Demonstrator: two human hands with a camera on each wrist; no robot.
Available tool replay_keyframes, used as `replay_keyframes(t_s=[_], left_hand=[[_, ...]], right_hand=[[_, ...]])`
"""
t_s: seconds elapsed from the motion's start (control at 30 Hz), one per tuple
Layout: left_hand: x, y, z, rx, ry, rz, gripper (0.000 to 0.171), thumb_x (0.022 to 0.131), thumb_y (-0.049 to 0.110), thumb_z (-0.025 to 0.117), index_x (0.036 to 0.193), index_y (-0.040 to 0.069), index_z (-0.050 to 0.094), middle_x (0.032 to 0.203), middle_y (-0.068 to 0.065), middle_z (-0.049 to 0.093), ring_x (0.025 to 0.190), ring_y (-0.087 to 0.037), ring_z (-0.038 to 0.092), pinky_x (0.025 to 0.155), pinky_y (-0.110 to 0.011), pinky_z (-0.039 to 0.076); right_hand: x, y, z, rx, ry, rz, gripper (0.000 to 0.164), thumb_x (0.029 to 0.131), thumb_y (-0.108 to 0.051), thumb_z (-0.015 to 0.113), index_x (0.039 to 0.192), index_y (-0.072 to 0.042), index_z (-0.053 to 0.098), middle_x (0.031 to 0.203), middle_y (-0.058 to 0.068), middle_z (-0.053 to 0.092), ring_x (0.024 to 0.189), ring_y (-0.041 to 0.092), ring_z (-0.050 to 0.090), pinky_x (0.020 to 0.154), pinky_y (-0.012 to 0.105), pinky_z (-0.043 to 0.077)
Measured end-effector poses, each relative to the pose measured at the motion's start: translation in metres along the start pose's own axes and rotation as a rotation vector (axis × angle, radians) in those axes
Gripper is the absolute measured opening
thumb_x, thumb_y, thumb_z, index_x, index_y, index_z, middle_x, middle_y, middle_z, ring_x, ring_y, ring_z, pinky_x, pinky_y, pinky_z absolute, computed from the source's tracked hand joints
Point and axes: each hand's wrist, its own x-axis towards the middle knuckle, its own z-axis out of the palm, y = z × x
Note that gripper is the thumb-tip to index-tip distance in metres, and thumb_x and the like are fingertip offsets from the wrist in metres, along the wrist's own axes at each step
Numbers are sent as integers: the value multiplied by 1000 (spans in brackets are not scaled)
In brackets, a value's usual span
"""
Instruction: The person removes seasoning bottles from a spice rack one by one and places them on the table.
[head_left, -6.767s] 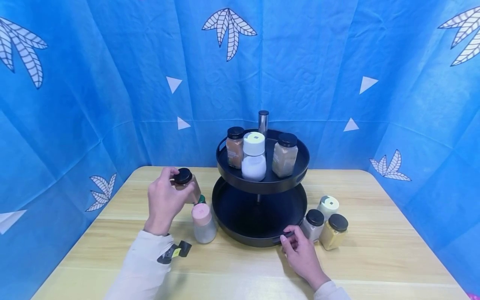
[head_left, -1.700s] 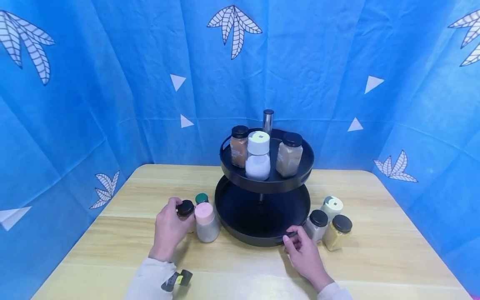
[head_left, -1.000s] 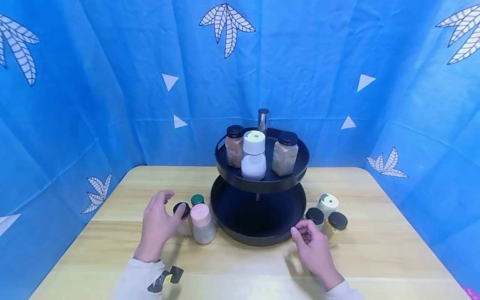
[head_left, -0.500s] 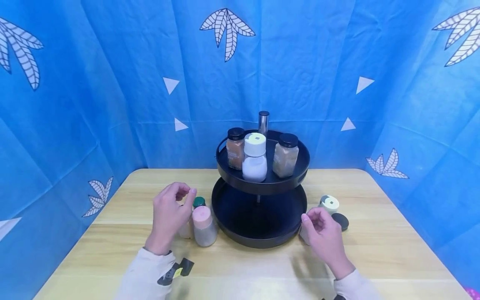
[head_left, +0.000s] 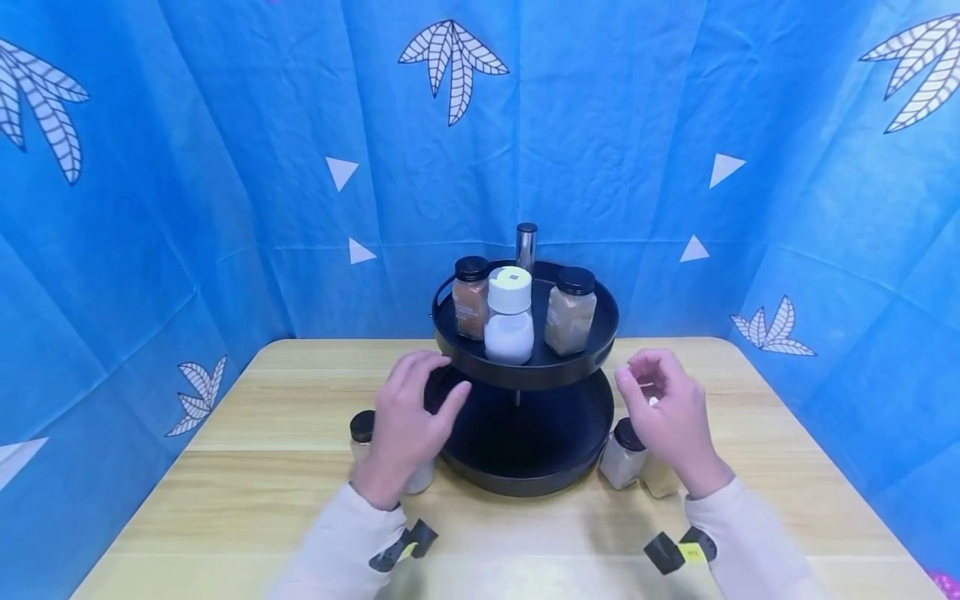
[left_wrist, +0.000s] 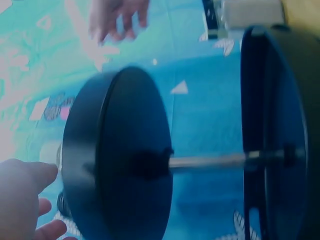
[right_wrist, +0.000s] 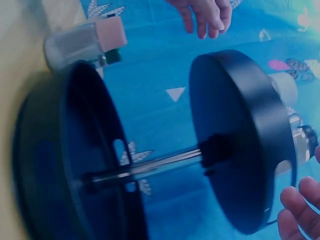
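A black two-tier round tray rack (head_left: 517, 484) stands mid-table. Its upper tray bears a jar of orange-brown powder (head_left: 470, 312), a white-capped bottle (head_left: 509, 332) and a jar of tan powder (head_left: 570, 323). My left hand (head_left: 405, 425) hovers at the rack's left, thumb and fingers spread, holding nothing. To the right of the upper tray, my right hand (head_left: 670, 412) is raised with loosely bent fingers, also holding nothing. In the right wrist view, its fingertips (right_wrist: 300, 205) are near the upper tray's rim. Nothing is seen on the lower tray.
Left of the rack stand a black-capped jar (head_left: 362, 428) and a pink-capped bottle (right_wrist: 111, 34), largely behind my left hand in the head view. At right are a black-capped jar (head_left: 624, 460) and a yellowish jar (head_left: 660, 477), partly covered by my right hand. Blue cloth hangs behind.
The left hand set a black-capped jar down beside the pink-capped bottle, let go and moved right toward the rack. The right hand left the lower tray's handle and rose.
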Motion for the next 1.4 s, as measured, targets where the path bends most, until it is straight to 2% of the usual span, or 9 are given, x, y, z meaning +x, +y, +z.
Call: replay_keyframes(t_s=[0.17,0.27,0.4,0.5,0.67,0.8,1.13,1.4], left_hand=[[3,19,10,-2,-42,16,37,81,27,75,109,6,65,115,-15,62,108,-26,57,90,-45,54],[8,26,16,4,-33,35,37,81,29,75,108,5,66,116,-15,62,109,-27,55,91,-45,53],[13,32,24,26,0,50,37,80,30,76,104,4,67,113,-15,64,108,-28,55,92,-48,50],[16,33,29,40,9,51,36,79,32,76,101,5,68,108,-14,67,105,-27,57,93,-50,49],[17,32,37,46,-8,51,30,82,32,74,96,6,69,99,-10,69,104,-27,56,94,-53,45],[17,33,39,61,-40,36,27,84,32,71,95,7,68,98,-9,70,107,-27,54,97,-55,43],[15,36,37,75,-64,11,25,86,31,69,95,7,67,98,-9,70,112,-28,55,103,-50,42],[13,35,40,82,-56,23,28,86,30,69,97,4,66,101,-12,70,115,-31,54,105,-51,41]], right_hand=[[22,-10,-1,-19,9,-103,16,82,-2,67,95,1,58,77,10,66,67,13,62,65,4,47],[34,-14,1,-31,-9,-132,17,83,-4,66,97,2,57,77,9,64,69,18,63,63,17,54],[49,-16,5,-51,-42,-123,19,86,-8,64,99,1,55,79,12,63,73,23,62,61,45,57],[58,-16,10,-50,-61,-87,24,87,-12,63,104,2,52,83,16,64,77,27,62,66,53,56],[68,-17,19,-58,-113,-2,36,88,-19,64,113,1,47,95,20,62,87,32,60,78,53,54],[72,-16,25,-95,-172,31,45,89,-24,63,120,1,43,102,22,60,92,35,58,84,54,51],[77,-19,33,-201,-306,88,69,87,-38,64,134,4,33,118,28,58,103,39,55,85,57,49],[80,-22,36,-254,-357,126,82,85,-46,65,140,0,25,118,27,59,105,41,58,85,58,51]])
